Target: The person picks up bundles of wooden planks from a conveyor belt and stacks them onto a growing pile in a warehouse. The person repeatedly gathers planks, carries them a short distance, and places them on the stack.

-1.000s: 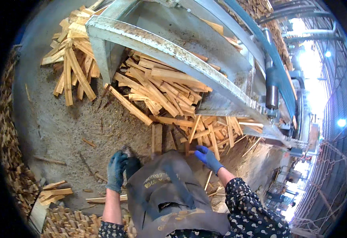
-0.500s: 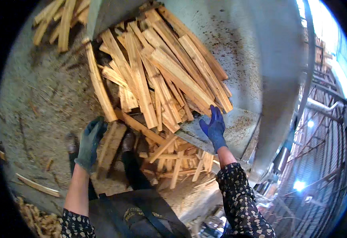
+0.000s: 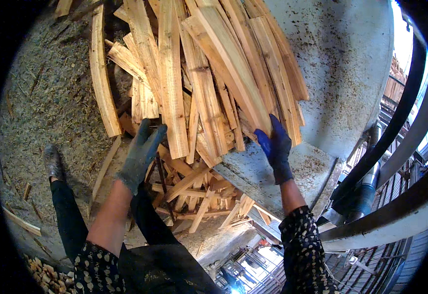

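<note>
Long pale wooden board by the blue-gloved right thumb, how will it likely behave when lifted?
The long pale wooden board will probably stay stiff, since it looks like solid timber. Its flat faces make rolling unlikely. Lying on other pale wooden boards, it might drag or shift them.

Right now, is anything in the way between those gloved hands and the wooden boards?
Nothing visible. The right hand is at the near end of a long board, the left hand beside other boards; whether either touches is unclear.
</note>
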### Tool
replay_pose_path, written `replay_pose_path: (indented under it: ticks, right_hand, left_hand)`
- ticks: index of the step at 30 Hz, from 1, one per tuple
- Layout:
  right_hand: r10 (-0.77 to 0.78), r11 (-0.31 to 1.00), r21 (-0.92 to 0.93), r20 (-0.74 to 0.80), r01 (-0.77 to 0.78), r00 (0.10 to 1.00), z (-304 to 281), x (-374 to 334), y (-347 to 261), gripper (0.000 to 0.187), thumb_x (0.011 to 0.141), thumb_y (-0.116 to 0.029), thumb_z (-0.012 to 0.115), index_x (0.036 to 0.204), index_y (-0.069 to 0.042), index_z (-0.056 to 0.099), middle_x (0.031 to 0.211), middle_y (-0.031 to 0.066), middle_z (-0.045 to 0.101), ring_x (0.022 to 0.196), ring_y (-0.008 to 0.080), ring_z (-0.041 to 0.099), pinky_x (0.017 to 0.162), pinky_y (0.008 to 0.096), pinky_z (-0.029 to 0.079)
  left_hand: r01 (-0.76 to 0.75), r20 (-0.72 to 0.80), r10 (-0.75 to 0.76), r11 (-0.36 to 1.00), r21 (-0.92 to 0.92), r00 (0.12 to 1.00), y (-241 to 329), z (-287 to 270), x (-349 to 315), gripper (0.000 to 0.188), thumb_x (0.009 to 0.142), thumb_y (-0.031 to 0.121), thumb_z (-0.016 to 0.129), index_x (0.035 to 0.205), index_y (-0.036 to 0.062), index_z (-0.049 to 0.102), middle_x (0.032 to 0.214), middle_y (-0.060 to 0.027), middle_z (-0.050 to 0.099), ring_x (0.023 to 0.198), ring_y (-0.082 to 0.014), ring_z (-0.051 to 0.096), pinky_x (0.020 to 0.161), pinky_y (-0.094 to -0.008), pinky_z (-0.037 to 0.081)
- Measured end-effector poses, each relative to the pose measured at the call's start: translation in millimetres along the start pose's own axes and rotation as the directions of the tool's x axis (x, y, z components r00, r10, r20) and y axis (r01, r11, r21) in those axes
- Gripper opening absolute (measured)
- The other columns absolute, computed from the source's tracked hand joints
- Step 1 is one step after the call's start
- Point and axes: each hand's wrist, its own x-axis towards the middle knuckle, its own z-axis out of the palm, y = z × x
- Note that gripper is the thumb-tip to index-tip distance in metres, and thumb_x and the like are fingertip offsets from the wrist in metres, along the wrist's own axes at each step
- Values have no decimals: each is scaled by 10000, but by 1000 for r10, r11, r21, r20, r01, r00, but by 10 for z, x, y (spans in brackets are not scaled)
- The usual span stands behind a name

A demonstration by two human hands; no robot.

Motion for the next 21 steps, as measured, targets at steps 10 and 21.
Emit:
replay_pose_path:
  ticks: [10, 21]
  right_hand:
    - [-205, 978, -59, -99, 200, 974, 252, -105, -521, 755, 753, -305, 688, 1364, 0, 366, 1339, 253, 436, 1209, 380, 466, 992, 451, 389]
    - [342, 845, 509, -285, -161, 895, 236, 87, 470, 650, 828, -298, 682, 1337, 3, 411, 1367, 211, 411, 1249, 326, 423, 1030, 391, 359]
  left_hand:
    - [225, -90, -251, 946, -233, 964, 489, 481, 308, 883, 846, 249, 688, 1442, -53, 110, 1425, -179, 321, 1240, -186, 412, 982, -250, 375]
    - [199, -87, -216, 965, -172, 973, 250, 473, 352, 831, 841, 363, 646, 1427, -42, 217, 1378, -139, 397, 1223, -214, 424, 1013, -301, 343]
